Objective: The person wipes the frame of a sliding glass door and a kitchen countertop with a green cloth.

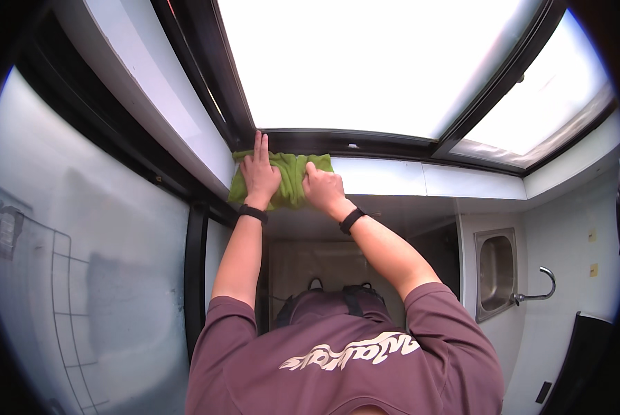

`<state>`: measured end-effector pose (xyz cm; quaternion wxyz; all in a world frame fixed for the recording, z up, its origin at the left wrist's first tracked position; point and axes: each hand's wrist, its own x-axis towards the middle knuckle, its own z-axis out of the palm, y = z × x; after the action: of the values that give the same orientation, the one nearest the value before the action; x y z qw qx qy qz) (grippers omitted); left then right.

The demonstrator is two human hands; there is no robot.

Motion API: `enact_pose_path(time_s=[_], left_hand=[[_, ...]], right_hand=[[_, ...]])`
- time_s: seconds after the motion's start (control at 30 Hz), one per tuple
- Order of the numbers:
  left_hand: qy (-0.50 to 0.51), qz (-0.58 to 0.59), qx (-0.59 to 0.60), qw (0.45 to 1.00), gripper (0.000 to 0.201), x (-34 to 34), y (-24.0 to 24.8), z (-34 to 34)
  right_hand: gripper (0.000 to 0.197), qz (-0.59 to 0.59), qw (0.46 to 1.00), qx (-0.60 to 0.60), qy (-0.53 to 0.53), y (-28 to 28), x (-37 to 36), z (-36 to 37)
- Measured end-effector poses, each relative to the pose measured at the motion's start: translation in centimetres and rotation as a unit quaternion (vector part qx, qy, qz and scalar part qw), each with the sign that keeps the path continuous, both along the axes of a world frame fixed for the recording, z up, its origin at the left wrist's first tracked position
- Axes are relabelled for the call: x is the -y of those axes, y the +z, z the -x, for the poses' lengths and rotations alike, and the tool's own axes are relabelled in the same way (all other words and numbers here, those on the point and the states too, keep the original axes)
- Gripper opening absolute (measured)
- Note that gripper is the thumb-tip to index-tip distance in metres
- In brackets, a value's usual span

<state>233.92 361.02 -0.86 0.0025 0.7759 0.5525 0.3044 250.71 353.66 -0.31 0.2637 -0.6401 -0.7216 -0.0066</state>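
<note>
A green cloth (292, 181) lies rumpled over the white window sill (386, 176), with its near edge hanging over the front. My left hand (258, 174) rests flat on the cloth's left part. Two of its fingers stretch forward, their tips touching the dark window frame (310, 142) in the corner; the other fingers are partly hidden. At the cloth's right end, my right hand (323, 187) is closed with a bunch of the fabric in its grip. Both wrists wear a black band.
Bright window panes (372, 62) rise beyond the sill. To the left stands a frosted glass panel (109, 256) with a wire rack. On the right are a steel sink (496, 273) and a curved faucet (541, 287). My shoes (315, 283) show on the floor below.
</note>
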Motion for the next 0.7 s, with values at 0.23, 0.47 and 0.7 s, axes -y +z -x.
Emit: enact_pose_path(time_s=[0.23, 0.47, 0.7], left_hand=[[0.025, -0.018, -0.003, 1.0, 0.083, -0.19, -0.51, 0.03], [0.04, 0.01, 0.003, 0.999, 0.083, -0.2, -0.21, -0.16], [0.045, 0.006, 0.002, 0.999, 0.083, -0.12, -0.22, -0.23]], right_hand=[[0.011, -0.005, 1.0, 0.003, 0.003, 0.23, 0.15, -0.01], [0.014, -0.014, 1.0, 0.005, 0.014, 0.15, 0.16, -0.19], [0.011, -0.022, 0.999, -0.009, 0.021, 0.29, 0.25, -0.2]])
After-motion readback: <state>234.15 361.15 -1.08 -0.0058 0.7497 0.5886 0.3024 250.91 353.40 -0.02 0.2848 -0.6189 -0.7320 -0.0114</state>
